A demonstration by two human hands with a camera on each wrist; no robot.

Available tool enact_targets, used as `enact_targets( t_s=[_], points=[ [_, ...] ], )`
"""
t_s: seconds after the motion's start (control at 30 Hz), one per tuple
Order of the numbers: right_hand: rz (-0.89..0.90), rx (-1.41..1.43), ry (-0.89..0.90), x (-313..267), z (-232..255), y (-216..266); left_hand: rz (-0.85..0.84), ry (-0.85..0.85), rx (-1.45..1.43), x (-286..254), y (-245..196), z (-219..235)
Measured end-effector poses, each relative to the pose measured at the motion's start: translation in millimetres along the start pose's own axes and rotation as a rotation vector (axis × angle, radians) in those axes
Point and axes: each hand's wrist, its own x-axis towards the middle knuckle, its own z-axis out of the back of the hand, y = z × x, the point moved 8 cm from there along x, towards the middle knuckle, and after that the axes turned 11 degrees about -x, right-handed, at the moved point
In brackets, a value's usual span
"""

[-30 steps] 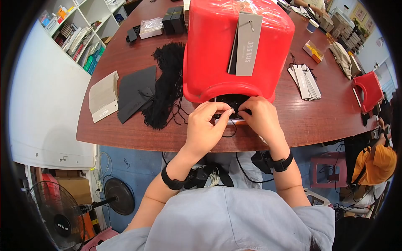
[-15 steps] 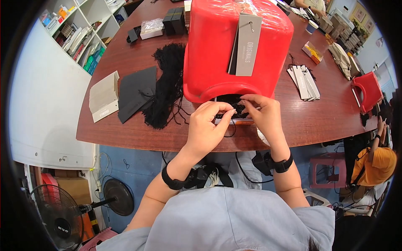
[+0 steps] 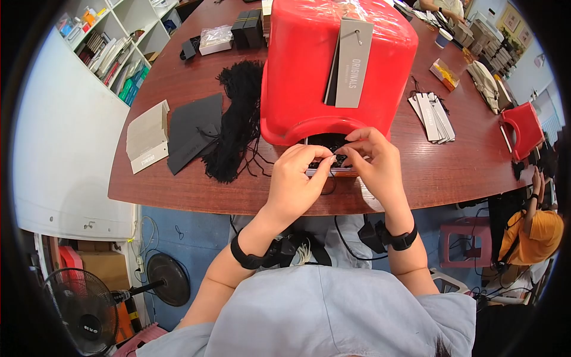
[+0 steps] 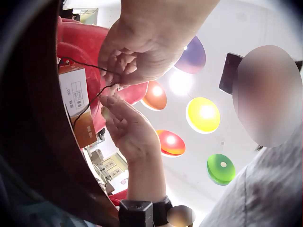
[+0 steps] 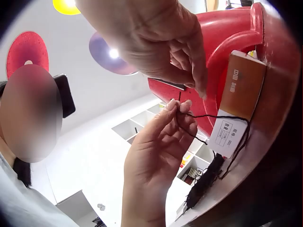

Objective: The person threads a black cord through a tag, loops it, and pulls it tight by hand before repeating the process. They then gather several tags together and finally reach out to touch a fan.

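My left hand [image 3: 297,181] pinches a thin black cord [image 5: 213,116] between thumb and index finger, and a short cord end stands up from the pinch in the right wrist view. My right hand [image 3: 380,169] is just to the right, its thumb and index finger apart, with nothing seen between them. Behind both hands stands an orange and white box [image 5: 241,87], black cords inside, at the arched opening of a red plastic stool [image 3: 333,71]. Grey and black tags [image 3: 355,65] hang on the stool's face.
On the table [image 3: 238,199], black cord bundles [image 3: 235,119], black cards [image 3: 193,134] and beige cards [image 3: 148,137] lie left of the stool. Light tags [image 3: 431,116], a small yellow-filled box [image 3: 445,74] and a cup [image 3: 443,38] are at the right. A fan [image 3: 83,312] stands lower left.
My right hand has drawn back a little from the stool's opening, and its index finger and thumb have spread apart. My left hand has barely moved and still pinches the cord.
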Motion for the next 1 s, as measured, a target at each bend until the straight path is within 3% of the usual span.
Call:
enact_targets(
  t_s=[0.2,0.7,0.87,1.0],
  points=[
    [-0.010,0.089,-0.044,-4,5,6,-0.017,-0.029,0.003,1,-4,0],
    [0.055,-0.016,-0.042,-8,4,20,-0.007,-0.048,0.010,3,-6,0],
    [0.196,-0.173,-0.093,-12,6,29,-0.016,-0.048,0.000,2,-6,1],
    [0.404,-0.386,-0.196,-18,6,41,0.133,-0.071,-0.223,-3,16,-1]
  ],
)
